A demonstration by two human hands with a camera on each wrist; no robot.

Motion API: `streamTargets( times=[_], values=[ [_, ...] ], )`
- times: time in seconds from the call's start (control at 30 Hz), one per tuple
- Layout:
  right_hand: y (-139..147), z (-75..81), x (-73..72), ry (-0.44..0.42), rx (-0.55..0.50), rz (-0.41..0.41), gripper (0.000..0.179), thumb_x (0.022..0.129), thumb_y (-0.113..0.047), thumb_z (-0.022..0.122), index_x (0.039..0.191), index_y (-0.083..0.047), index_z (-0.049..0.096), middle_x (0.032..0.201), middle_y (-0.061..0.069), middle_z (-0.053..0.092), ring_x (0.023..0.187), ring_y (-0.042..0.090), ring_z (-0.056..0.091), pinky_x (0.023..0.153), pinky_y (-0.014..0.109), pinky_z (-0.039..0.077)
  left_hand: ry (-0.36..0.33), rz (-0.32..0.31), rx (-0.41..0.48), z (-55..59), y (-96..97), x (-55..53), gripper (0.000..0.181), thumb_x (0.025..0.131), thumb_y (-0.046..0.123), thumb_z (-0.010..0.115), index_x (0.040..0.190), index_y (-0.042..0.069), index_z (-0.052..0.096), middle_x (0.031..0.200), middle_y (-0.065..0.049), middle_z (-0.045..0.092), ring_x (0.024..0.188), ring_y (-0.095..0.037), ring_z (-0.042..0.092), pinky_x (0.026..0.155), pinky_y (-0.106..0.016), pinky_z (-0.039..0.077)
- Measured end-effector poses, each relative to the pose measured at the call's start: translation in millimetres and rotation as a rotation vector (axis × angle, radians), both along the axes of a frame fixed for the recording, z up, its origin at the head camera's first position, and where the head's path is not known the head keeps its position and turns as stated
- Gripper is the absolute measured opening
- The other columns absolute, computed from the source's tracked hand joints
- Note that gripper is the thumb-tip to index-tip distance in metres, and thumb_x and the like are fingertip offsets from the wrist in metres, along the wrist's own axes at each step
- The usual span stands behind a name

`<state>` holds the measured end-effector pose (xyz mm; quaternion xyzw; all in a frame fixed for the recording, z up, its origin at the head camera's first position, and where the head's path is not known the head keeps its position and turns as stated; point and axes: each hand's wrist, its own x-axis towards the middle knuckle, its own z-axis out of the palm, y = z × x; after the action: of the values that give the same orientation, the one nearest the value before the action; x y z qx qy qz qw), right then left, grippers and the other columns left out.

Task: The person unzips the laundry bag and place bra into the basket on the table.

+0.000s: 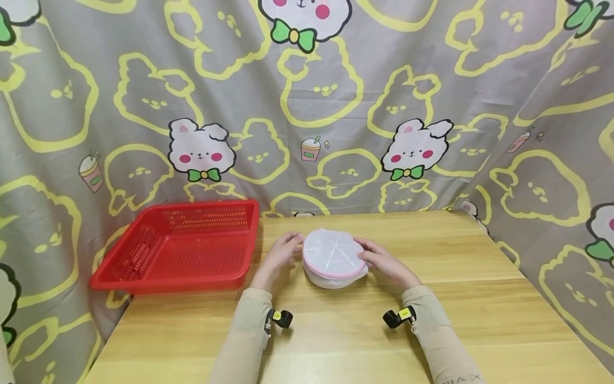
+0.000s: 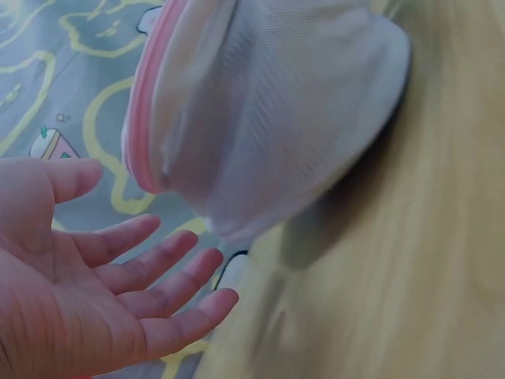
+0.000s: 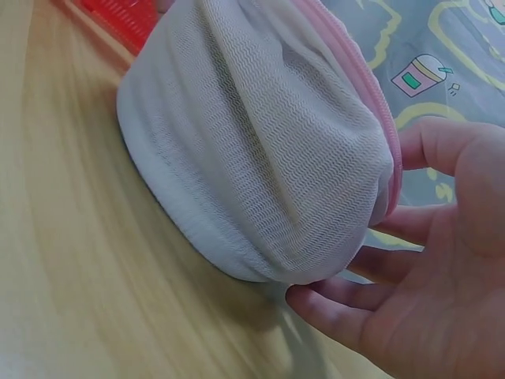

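Note:
A round white mesh laundry bag (image 1: 333,253) with a pink zip round its top edge stands in the middle of the wooden table, its top panel divided by seams. In the right wrist view its mesh side (image 3: 260,150) sags in folds. My right hand (image 1: 384,261) holds it at the right edge, thumb near the zip and fingers round the side. My left hand (image 2: 102,284) is just left of the bag, palm facing it, fingers spread and loosely bent with a gap to the mesh.
A red plastic basket (image 1: 244,280) with slotted walls stands at the left of the wooden table (image 1: 460,320). A patterned grey curtain (image 1: 336,181) hangs behind the table and along both sides.

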<state>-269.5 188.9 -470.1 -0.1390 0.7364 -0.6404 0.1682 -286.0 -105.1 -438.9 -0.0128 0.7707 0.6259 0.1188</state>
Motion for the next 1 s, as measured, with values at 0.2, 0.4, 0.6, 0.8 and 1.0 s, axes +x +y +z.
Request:
streamTargets(
  times=[0.2,0.4,0.6,0.8,1.0],
  values=[
    [-2.2,3.5,-4.8,0.002,0.047,-0.033,0.066,0.1,-0.027,0.05,0.153,-0.002,0.019,0.156,0.026,0.025,0.138,0.036,0.038,0.113,0.043,0.036,0.015,-0.007,0.034,6.5,3.1,-7.6,0.048,0.1,0.037,0.05,0.138,0.007,0.05,0.138,-0.016,0.055,0.125,-0.033,0.055,0.104,-0.054,0.042],
    [0.8,9.1,-16.3,0.009,0.067,-0.047,0.067,0.102,-0.028,0.047,0.154,0.0,0.016,0.157,0.03,0.018,0.139,0.045,0.034,0.114,0.051,0.033,0.019,-0.011,0.066,7.5,2.0,-18.3,0.051,0.1,0.035,0.051,0.141,0.005,0.047,0.143,-0.021,0.049,0.128,-0.038,0.052,0.107,-0.059,0.039],
    [6.0,15.8,-31.9,0.018,0.173,-0.014,0.063,0.104,-0.029,0.043,0.153,0.001,0.016,0.156,0.03,0.023,0.138,0.045,0.037,0.111,0.052,0.037,-0.001,-0.037,0.07,9.5,5.8,-26.6,0.051,0.098,0.035,0.054,0.14,0.007,0.048,0.143,-0.017,0.05,0.13,-0.037,0.051,0.108,-0.058,0.038],
    [1.7,26.9,-50.5,0.035,0.288,0.058,0.067,0.102,-0.037,0.045,0.154,-0.003,0.02,0.159,0.024,0.022,0.143,0.042,0.031,0.113,0.057,0.033,0.006,-0.085,0.007,14.8,9.4,-38.2,0.05,0.099,0.035,0.053,0.141,0.01,0.048,0.144,-0.016,0.05,0.129,-0.035,0.052,0.103,-0.055,0.042],
    [-6.6,36.0,-66.1,0.019,0.351,0.123,0.066,0.102,-0.034,0.047,0.153,-0.003,0.022,0.156,0.025,0.028,0.143,0.041,0.031,0.112,0.056,0.035,-0.01,-0.123,-0.055,24.3,10.9,-49.2,0.048,0.099,0.036,0.051,0.142,0.015,0.048,0.145,-0.015,0.049,0.132,-0.036,0.049,0.101,-0.053,0.043]
  ],
)
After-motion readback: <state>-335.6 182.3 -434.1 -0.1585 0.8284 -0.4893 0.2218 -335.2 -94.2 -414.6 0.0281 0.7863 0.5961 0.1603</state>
